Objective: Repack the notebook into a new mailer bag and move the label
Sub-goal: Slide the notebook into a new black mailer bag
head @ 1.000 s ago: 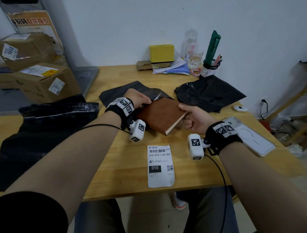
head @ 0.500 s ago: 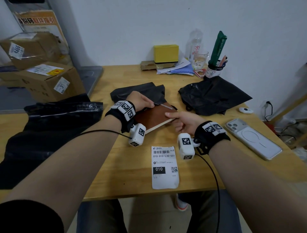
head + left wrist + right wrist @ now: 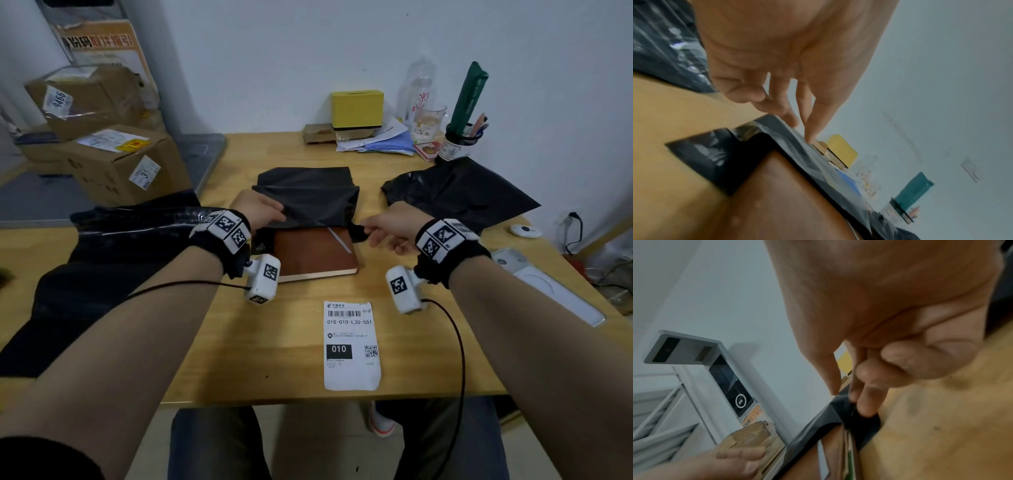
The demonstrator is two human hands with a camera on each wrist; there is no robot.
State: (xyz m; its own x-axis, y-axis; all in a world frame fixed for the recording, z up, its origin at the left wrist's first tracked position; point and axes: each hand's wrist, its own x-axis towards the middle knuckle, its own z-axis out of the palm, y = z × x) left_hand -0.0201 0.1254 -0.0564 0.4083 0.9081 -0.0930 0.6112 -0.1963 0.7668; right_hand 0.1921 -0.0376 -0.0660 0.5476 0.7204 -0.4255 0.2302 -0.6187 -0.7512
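A brown notebook (image 3: 313, 255) lies flat on the wooden table (image 3: 274, 342), its far part inside the mouth of a black mailer bag (image 3: 305, 192). My left hand (image 3: 279, 216) pinches the bag's upper layer and holds it lifted over the notebook. My right hand (image 3: 366, 231) pinches the bag's right corner beside the notebook. In the left wrist view, the fingertips (image 3: 809, 134) sit on the bag's edge (image 3: 777, 129) above the notebook (image 3: 787, 203). In the right wrist view, the fingers (image 3: 865, 405) pinch the black corner (image 3: 865, 423). The white shipping label (image 3: 351, 346) lies loose near the table's front edge.
A second crumpled black bag (image 3: 459, 192) lies at the right, a large black bag (image 3: 102, 257) at the left. A phone (image 3: 548, 284) rests by the right edge. Cardboard boxes (image 3: 116, 164) stand at the left; a yellow box (image 3: 356, 108), papers and a pen cup (image 3: 459, 144) line the wall.
The notebook went from held in the air by both hands to lying partly inside the bag. My right hand left the notebook and took the bag's right corner; the left lifted the bag's mouth.
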